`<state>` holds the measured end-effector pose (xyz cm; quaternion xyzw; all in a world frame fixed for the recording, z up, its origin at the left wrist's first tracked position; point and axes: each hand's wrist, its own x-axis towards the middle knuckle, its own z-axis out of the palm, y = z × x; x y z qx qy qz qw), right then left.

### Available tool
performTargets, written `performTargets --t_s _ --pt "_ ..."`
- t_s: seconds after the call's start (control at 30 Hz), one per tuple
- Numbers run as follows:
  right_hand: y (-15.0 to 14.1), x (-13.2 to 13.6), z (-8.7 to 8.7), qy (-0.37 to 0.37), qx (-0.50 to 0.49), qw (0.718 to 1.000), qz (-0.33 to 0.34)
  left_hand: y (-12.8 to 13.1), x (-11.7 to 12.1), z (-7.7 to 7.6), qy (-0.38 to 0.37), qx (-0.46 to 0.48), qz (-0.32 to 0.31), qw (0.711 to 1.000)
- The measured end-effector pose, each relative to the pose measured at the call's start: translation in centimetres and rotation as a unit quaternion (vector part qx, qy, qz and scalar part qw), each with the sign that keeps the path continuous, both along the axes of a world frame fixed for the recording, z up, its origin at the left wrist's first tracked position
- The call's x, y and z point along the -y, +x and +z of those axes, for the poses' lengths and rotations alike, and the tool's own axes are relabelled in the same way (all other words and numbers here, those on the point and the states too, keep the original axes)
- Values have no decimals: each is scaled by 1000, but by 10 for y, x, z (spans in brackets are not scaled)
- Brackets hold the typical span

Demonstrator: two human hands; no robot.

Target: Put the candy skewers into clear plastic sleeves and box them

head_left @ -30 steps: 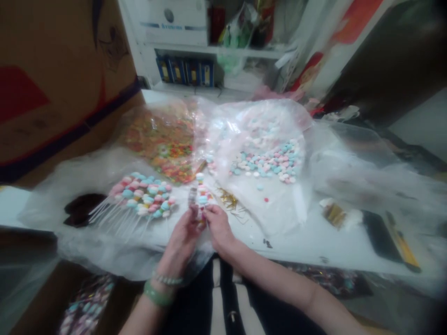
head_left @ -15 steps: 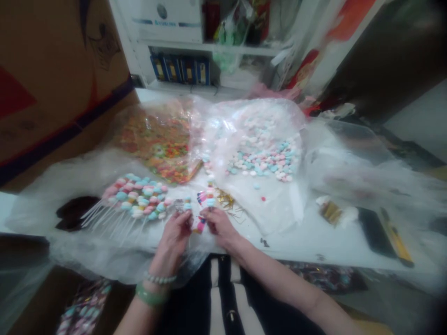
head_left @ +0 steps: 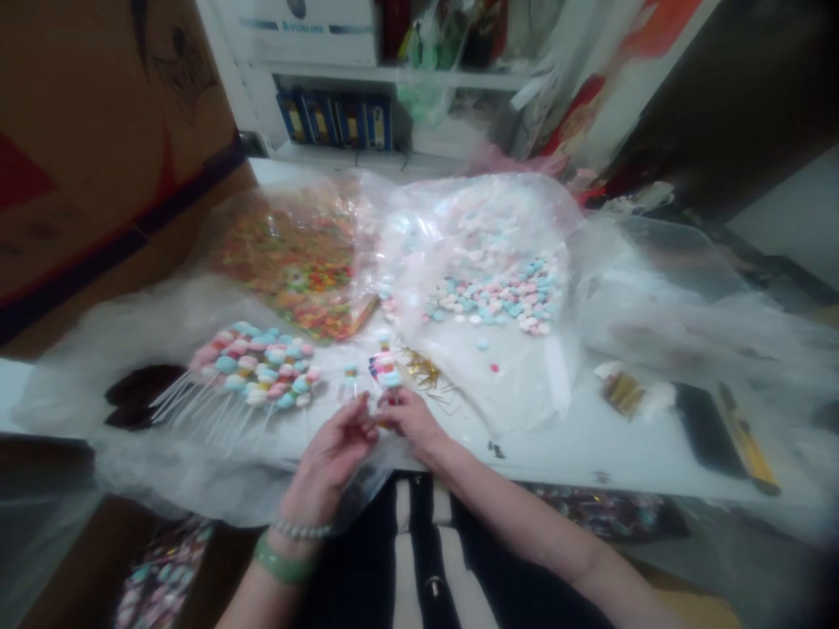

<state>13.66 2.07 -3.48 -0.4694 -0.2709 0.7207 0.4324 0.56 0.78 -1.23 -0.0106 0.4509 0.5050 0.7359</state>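
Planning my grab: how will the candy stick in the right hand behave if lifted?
The stacked candy stick looks light but top-heavy on its thin stem, so it may tip. Its rounded candies could roll if loosened.

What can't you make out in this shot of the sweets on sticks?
Head view:
- The lower end of the candy stack: hidden by the right hand.
- The gold strands: too blurred to tell what they are.
- The pale candies at the back: blurred behind clear plastic.
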Motion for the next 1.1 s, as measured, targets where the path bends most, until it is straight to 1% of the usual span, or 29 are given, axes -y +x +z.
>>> performTargets --t_s 0.07,0.13,0.17,0.23,0.37,0.47,0.53,0.63,0.73,0.83,0.9,0.93,1.0,1.1 --pt "0 0 0 4 17 1000 14 2 0 -3 18 -84 -1 996" --pt "0 0 0 6 23 1000 20 2 -1 -8 44 -173 14 984" --pt "0 -1 0 6 24 1000 15 2 -2 -11 54 -204 23 977" --pt "-1 -2 -1 2 28 1000 4 2 -4 -18 69 -234 43 969" --pt "-3 1 -3 3 38 999 2 4 -5 -26 81 -230 84 966" --pt "-5 7 -2 25 31 999 9 9 -3 -24 88 -224 99 966" --pt "-5 10 -3 33 28 999 -2 12 -1 -21 87 -204 105 969" --pt "-2 15 -7 29 46 998 -28 17 5 -18 59 -180 105 976" --pt "3 20 -14 13 76 997 -28 23 12 -16 27 -189 104 976" --pt "11 26 -20 9 84 996 -9 29 20 -16 -12 -175 74 982" --pt "16 30 -24 29 90 995 11 32 24 -16 -34 -160 56 985" --pt "18 33 -26 42 99 994 22 33 26 -16 -38 -161 62 984" --pt "20 39 -30 60 119 990 42 34 30 -17 -41 -179 97 978" --pt "18 48 -35 57 96 991 72 37 37 -21 -45 -212 142 966"
